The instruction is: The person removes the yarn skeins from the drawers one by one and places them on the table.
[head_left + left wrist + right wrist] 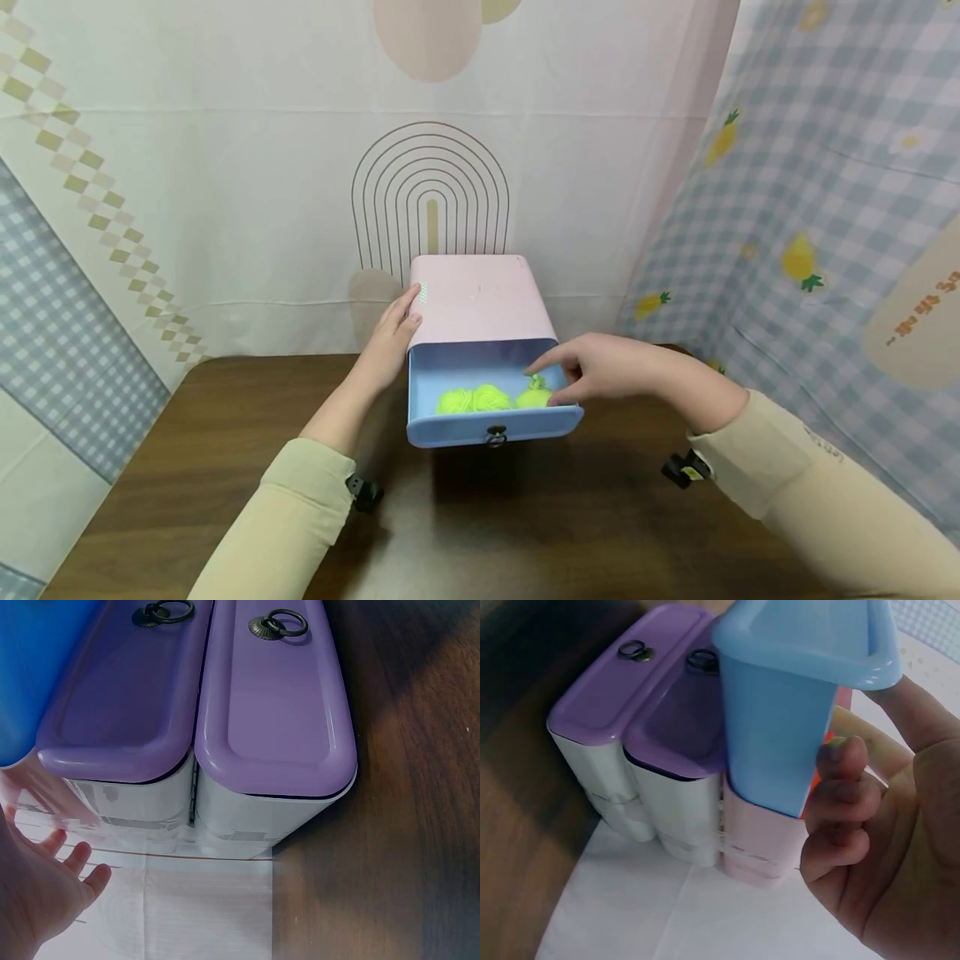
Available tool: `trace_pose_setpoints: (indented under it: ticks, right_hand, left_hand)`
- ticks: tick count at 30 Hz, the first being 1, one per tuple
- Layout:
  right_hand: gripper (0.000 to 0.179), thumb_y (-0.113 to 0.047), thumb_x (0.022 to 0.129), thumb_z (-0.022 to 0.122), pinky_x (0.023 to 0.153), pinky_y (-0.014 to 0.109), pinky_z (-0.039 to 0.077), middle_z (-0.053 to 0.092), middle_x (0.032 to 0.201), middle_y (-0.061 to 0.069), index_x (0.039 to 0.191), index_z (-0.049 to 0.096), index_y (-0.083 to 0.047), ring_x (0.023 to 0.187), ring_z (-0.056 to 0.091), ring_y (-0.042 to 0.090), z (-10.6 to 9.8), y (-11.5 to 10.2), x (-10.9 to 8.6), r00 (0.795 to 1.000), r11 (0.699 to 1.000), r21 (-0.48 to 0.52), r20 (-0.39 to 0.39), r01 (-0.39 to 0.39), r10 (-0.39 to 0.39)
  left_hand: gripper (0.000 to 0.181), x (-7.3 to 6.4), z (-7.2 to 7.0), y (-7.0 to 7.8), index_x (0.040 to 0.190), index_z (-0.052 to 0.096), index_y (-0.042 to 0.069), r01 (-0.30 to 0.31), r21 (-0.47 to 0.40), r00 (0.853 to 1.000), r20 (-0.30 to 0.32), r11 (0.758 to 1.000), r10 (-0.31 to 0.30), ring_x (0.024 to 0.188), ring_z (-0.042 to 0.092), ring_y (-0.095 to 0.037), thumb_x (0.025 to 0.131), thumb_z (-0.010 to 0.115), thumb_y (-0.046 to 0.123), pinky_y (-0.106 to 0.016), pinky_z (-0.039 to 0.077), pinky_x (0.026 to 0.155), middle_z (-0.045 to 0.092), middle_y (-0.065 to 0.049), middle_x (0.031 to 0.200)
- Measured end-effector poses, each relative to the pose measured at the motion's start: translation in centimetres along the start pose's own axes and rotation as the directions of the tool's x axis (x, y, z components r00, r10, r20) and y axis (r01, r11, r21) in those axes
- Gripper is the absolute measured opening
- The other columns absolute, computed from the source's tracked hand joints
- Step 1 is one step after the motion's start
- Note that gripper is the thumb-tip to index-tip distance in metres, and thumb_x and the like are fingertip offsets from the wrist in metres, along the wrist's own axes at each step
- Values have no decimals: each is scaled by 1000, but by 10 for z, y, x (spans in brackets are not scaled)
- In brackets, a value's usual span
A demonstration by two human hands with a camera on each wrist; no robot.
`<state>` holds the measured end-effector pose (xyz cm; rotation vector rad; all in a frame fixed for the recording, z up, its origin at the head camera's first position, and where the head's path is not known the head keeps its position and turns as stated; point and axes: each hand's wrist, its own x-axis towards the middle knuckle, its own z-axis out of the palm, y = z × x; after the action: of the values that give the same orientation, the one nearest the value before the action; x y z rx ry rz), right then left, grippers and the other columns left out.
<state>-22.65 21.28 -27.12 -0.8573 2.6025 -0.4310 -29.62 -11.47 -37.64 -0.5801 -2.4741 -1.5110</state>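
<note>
Yarn balls [491, 398] — bottoms behind drawer front [461, 431]

left hand [387, 340]: 1 | right hand [611, 367]: 1 | beige sleeves [277, 517]: 2 | wrist cameras [367, 493]: 2 | pink drawer case [483, 304]: 1 | white drawer cases [240, 819]: 2 | blue drawer [450, 432]: 1 | purple drawer fronts [277, 712]: 2 | metal ring pulls [264, 628]: 3 | lime-green yarn balls [491, 398]: 2 | lime-green knot-topped bundle [532, 400]: 1

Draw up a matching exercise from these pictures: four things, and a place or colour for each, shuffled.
1. Left hand
2. Right hand
3. Yarn
4. Lower drawer fronts

A. purple
B. at the open blue drawer's right side
C. bright yellow-green
D. at the pink casing's left side

Pairs: 1-D, 2-B, 3-C, 4-A
</note>
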Motion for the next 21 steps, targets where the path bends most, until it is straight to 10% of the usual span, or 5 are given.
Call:
trace_pose_setpoints:
  ticks: [16,21]
  right_hand:
    - [48,-23,91,69,53,28,28,31,61,-6,137,61,-31,54,29,10,-4,-20,16,988,976,-215,136,-41,72]
    - [48,-23,90,70,58,30,34,57,86,-8,137,62,-24,63,40,12,-3,-24,21,985,965,-260,157,-35,78]
  left_hand:
    - [59,0,-1,0,159,24,27,-5,8,1000,8,1000,5,149,15,-33,104,33,47,-63,15,114,20,-10,163]
    - [59,1,-1,-1,159,24,27,-7,1,1000,6,1000,7,149,16,-33,104,34,46,-64,15,113,20,-10,163]
